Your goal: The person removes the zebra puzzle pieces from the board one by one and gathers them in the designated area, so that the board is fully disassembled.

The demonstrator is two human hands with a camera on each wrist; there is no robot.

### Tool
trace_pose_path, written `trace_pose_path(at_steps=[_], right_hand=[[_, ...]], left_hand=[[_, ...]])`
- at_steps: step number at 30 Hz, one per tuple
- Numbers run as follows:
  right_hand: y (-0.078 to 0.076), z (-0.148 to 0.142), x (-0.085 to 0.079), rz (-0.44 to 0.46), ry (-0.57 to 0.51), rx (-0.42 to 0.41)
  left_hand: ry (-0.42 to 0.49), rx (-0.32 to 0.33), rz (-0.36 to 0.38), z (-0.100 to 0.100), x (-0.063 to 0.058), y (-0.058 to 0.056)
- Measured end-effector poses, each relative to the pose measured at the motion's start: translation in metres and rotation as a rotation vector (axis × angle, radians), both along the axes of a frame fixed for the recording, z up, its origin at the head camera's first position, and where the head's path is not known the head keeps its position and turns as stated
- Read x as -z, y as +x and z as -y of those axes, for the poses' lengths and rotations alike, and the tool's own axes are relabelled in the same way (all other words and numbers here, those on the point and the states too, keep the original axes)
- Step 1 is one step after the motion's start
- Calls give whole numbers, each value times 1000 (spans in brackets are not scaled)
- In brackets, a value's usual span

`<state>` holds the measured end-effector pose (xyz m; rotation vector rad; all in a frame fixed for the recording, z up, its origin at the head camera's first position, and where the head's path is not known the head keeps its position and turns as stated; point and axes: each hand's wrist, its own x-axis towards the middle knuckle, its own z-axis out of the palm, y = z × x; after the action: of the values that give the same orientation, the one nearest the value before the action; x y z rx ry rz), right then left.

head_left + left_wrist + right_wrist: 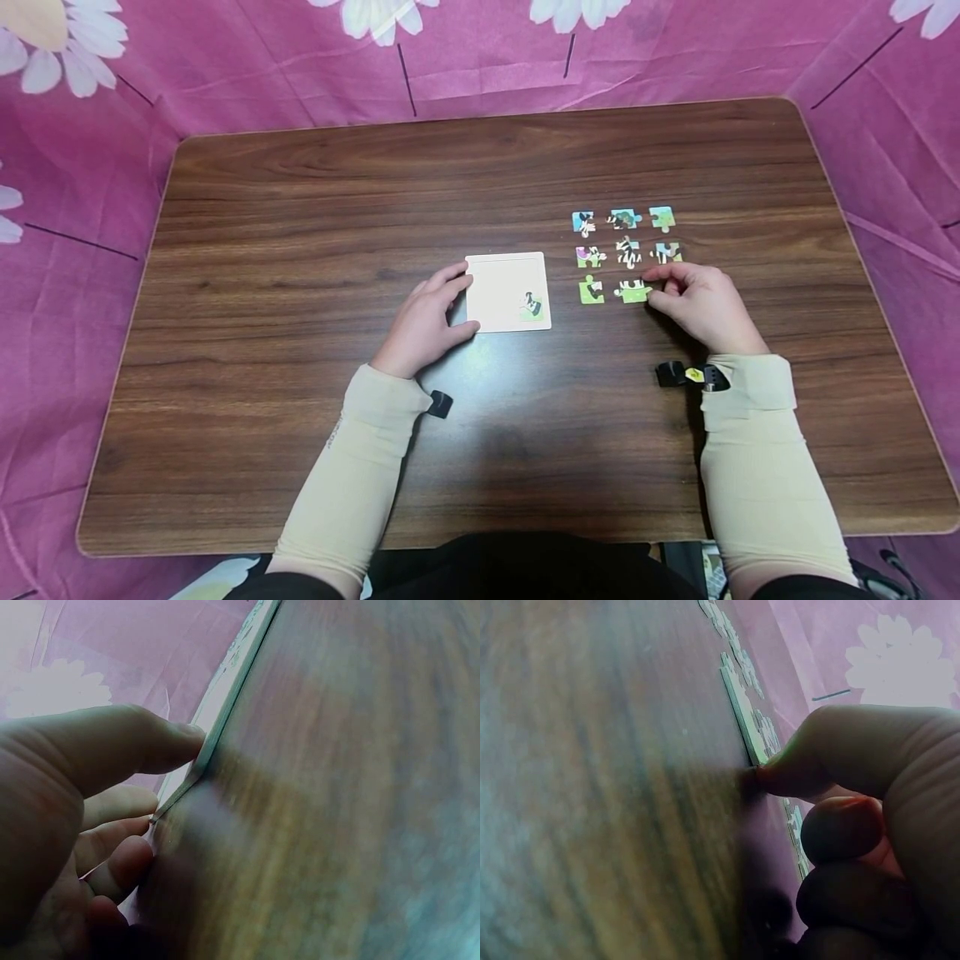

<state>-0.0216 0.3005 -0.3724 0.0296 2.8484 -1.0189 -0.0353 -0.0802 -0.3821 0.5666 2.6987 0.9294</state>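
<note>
In the head view my left hand [429,323] holds the left side of a pale square puzzle board [498,287]. Its thumb lies at the board's near left corner, the other fingers along the left edge; the left wrist view shows the thumb on the board's rim. One piece with a black-and-white picture [532,307] sits in the board's near right corner. To the right, my right hand [697,302] pinches the right end of a green and white puzzle piece [633,292] between thumb and index finger. That piece lies in the row nearest me.
Several loose puzzle pieces lie in rows right of the board, among them a green corner piece [592,291], a blue-edged one [582,222] and a green one [662,218]. The brown wooden table [315,217] stands against a pink flowered cloth [480,67].
</note>
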Motion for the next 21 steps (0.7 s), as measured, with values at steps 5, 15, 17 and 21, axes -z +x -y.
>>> trace_pose_path(at_steps=[5,15,17,21], right_hand=[[0,0,0,0,0,2],[1,0,-1,2,25,14],[1,0,-1,0,29,15],[1,-1,-2,3,33,15]], left_hand=[[0,3,-2,0,1,0],[-4,7,-1,0,1,0],[-3,8,-3,0,1,0],[-1,7,-5,0,1,0]])
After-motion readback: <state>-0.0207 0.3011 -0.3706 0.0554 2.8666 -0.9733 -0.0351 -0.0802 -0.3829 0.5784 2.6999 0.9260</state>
